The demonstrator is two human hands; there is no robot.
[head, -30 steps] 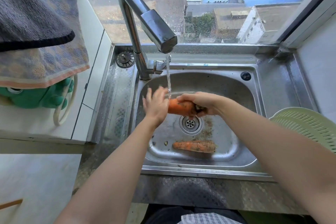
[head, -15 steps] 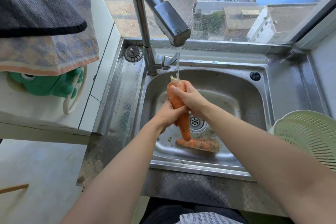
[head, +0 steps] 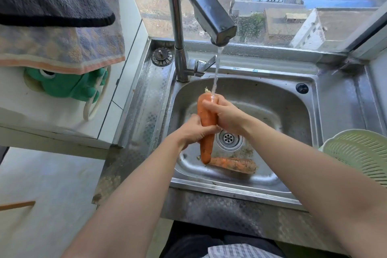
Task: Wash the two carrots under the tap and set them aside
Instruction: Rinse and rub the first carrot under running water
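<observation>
The clean orange carrot, level a second ago, now stands upright just left of the drain. The left hand wraps its middle and the right hand grips its wet crown. The soil-specked carrot lies just nearside of the drain.

Taking the drain as centre: the sink from 1 to 4 o'clock is bare steel, with room for a hand to pass. A soiled carrot lies across the floor at 6. From 8 to 11 the left hand, right hand and upright carrot fill the space. The tap spout overhangs at 12. A green colander sits past the rim at 3.
</observation>
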